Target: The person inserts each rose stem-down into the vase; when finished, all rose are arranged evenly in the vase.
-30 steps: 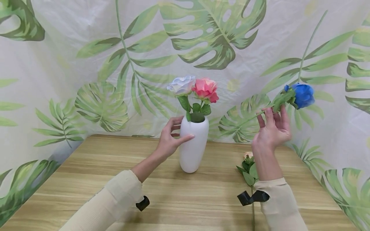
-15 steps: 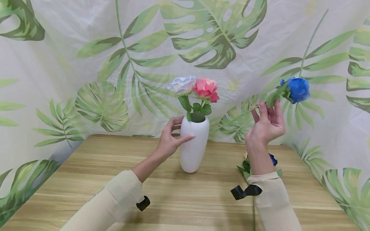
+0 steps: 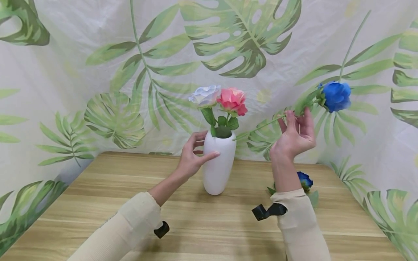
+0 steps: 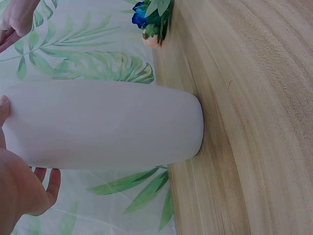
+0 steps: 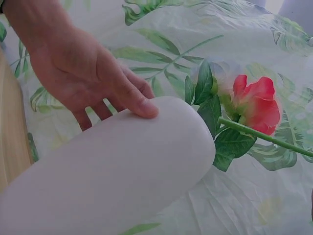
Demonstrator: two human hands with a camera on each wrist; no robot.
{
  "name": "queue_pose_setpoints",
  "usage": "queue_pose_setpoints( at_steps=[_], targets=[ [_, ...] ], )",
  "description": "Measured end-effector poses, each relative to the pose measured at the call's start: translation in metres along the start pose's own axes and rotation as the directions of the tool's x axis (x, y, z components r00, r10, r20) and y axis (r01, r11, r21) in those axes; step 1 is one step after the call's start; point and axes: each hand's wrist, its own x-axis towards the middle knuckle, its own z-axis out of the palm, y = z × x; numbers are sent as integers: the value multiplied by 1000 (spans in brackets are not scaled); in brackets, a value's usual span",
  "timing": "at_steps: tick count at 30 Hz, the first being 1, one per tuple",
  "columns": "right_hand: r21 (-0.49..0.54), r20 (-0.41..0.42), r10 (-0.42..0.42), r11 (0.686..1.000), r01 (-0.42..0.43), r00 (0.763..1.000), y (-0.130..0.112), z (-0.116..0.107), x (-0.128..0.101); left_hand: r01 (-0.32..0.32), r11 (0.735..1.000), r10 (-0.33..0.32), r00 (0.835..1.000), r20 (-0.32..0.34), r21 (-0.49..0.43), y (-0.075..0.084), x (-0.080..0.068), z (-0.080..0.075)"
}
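A white vase [image 3: 218, 166] stands on the table, holding a pale bluish-white rose [image 3: 205, 95] and a pink rose [image 3: 232, 100]. My left hand [image 3: 194, 154] grips the vase's upper left side, thumb in front and fingers behind. To the right, my right hand [image 3: 294, 136] pinches a blue rose [image 3: 336, 96] by its stem just below the bloom. The rose is tilted, bloom up and to the right. Its stem end lies at the vase's right rim in the head view; the right wrist view shows the green stem [image 5: 266, 138] crossing near the mouth. Whether it touches is unclear.
On the wooden table [image 3: 196, 232], another blue flower [image 3: 304, 180] lies partly behind the right forearm. Beside it, in the left wrist view, is a peach flower [image 4: 151, 39]. A leaf-patterned cloth [image 3: 163, 72] hangs behind the table.
My right hand has moved left and slightly up with the blue rose, bringing its stem end to the vase rim. The second blue flower has come into sight. My left hand and the vase stay put.
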Motion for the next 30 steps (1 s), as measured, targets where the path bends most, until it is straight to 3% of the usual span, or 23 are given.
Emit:
queue_pose_setpoints(
  at_steps=[15, 30],
  targets=[
    [3, -30, 32, 999, -32, 999, 12, 5, -8, -4, 1000, 4, 1000, -2, 2, -1, 1, 0],
    [-59, 104, -3, 998, 10, 995, 32, 4, -23, 0, 1000, 0, 1000, -1, -6, 1, 0, 0]
  ],
)
